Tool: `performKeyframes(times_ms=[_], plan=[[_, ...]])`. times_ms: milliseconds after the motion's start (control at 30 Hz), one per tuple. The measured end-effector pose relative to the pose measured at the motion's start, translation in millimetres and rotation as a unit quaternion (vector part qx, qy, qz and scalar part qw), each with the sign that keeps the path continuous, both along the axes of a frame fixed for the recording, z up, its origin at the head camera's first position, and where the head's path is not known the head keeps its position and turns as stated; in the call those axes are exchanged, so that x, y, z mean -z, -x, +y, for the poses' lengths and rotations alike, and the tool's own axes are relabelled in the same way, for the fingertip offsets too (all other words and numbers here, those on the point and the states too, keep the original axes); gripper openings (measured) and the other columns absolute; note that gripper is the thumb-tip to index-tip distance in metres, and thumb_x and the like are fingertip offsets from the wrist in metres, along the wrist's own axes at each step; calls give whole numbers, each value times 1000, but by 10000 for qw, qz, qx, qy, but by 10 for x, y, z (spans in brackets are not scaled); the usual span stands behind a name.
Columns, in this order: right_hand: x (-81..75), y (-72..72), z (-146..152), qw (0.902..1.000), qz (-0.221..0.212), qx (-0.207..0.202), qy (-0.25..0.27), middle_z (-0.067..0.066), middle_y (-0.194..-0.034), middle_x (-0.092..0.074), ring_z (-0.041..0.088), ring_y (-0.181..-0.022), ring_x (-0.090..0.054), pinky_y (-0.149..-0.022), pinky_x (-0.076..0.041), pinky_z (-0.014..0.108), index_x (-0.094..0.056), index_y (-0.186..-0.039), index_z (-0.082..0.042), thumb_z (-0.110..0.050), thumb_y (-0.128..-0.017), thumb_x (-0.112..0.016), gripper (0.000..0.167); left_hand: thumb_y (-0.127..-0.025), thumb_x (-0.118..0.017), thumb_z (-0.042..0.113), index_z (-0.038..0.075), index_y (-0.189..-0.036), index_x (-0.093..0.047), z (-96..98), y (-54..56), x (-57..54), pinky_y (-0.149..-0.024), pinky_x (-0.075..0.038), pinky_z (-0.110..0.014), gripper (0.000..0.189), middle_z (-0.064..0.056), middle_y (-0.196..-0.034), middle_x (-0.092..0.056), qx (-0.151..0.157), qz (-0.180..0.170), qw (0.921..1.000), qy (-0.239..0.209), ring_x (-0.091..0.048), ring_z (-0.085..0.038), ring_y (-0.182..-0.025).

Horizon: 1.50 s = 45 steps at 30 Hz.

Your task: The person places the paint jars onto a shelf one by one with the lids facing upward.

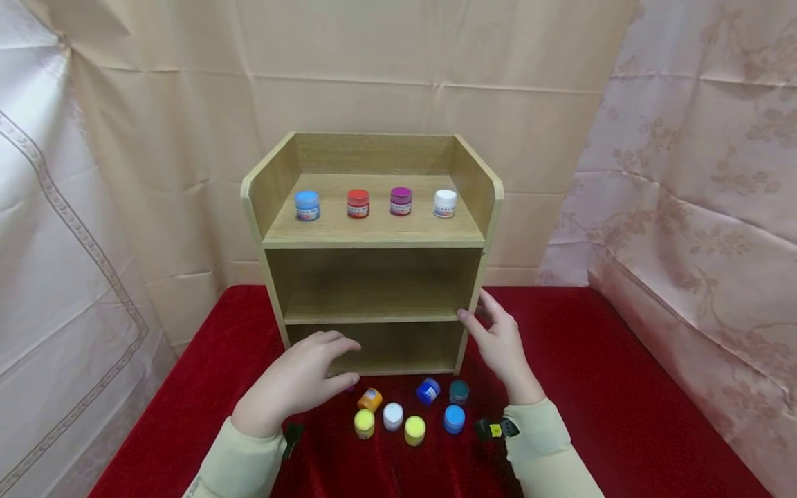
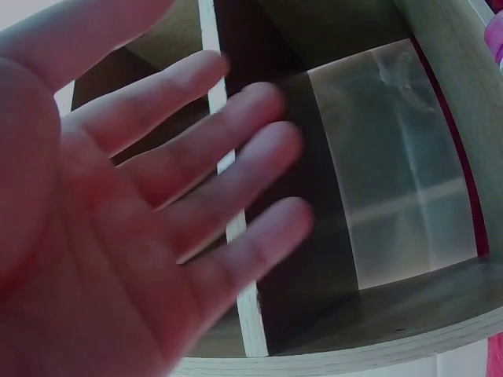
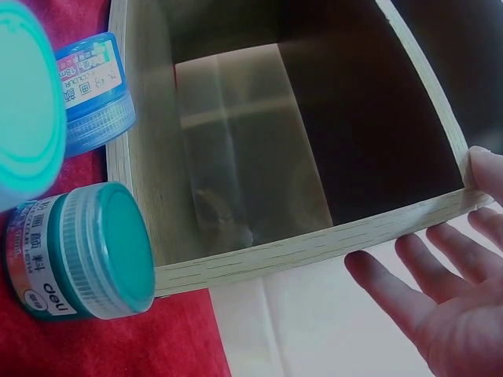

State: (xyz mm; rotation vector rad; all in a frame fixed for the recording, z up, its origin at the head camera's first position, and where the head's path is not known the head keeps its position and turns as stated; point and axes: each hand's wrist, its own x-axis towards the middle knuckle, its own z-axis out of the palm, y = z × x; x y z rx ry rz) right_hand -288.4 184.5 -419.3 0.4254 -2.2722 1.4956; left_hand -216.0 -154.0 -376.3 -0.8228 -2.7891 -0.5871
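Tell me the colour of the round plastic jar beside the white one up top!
That round plastic jar is purple; the head view shows it best.

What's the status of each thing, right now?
Shelf: standing
Upper blue jar: upright, closed
Red jar: upright, closed
Upper purple jar: upright, closed
Upper white jar: upright, closed
Orange jar: tipped
Navy jar: tipped
Green jar: upright, closed
Lower blue jar: upright, closed
Lower white jar: upright, closed
Yellow jars: upright, closed
Lower purple item: mostly hidden
Left hand: holding nothing
Right hand: gripping shelf edge
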Motion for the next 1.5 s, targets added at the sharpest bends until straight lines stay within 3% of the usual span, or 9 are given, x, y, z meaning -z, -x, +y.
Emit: performKeyframes(times_ms=[133, 333, 700, 900, 1100, 1267, 1500], plan=[[2, 1, 0, 10000, 16, 3, -5, 12, -140, -60, 33, -123, -61, -89, -56, 49, -50, -151, -17, -24, -98, -70, 57, -88, -80, 21, 10, -127, -68, 11, 28, 58, -98, -50, -45, 42, -6, -124, -66, -76, -687, 9976, 42, -62, -26, -115], [5, -4, 3, 10000, -20, 6, -6, 11, -141, -59, 34, -125, -60, -90, -55, 50, -49, -151, -20, -27, -98, -70, 57, -87, -81, 21, 8, -123, -70, 21, 141, 192, -98, -50, -44, 40, -8, -123, -66, -265, -1059, 9938, 199, -62, -27, -116], [-5, -7, 0, 10000, -45, 12, -34, 11, -142, -58, 35, -126, -59, -90, -55, 51, -48, -152, -21, -29, -98, -70, 59, -88, -80, 16, 4, -121, -70, 30, 347, 521, -97, -50, -45, 36, -12, -122, -66, -293, -1155, 9920, 419, -62, -30, -113], [2, 0, -6, 10000, -37, 5, -31, 13, -142, -58, 36, -126, -59, -90, -55, 51, -48, -153, -19, -27, -99, -70, 59, -87, -79, 14, 4, -116, -71, 65, 402, 624, -84, -53, -42, 32, -7, -106, -67, -200, -1145, 9915, 587, -62, -20, -93], [2, -6, -6, 10000, -2, 20, -30, 14, -142, -58, 36, -125, -59, -90, -55, 51, -49, -152, -18, -26, -98, -70, 58, -86, -80, 14, 5, -112, -73, 99, 428, 682, -79, -53, -39, 28, -4, -99, -66, -271, -1049, 9905, 844, -60, -18, -86], [-4, -10, -6, 10000, 11, -4, -9, 13, -141, -59, 36, -125, -59, -90, -55, 51, -49, -151, -17, -25, -98, -70, 58, -84, -81, 11, 4, -108, -73, 125, 428, 688, -80, -54, -42, 26, -8, -101, -67, -223, -975, 9912, 872, -62, -22, -89], [-2, -8, -7, 10000, -23, 9, -22, 15, -142, -58, 37, -125, -59, -90, -55, 52, -49, -152, -18, -25, -98, -70, 58, -83, -80, 8, 6, -104, -74, 138, 419, 707, -93, -52, -46, 22, -17, -117, -68, -188, -887, 9916, 926, -64, -34, -111]])
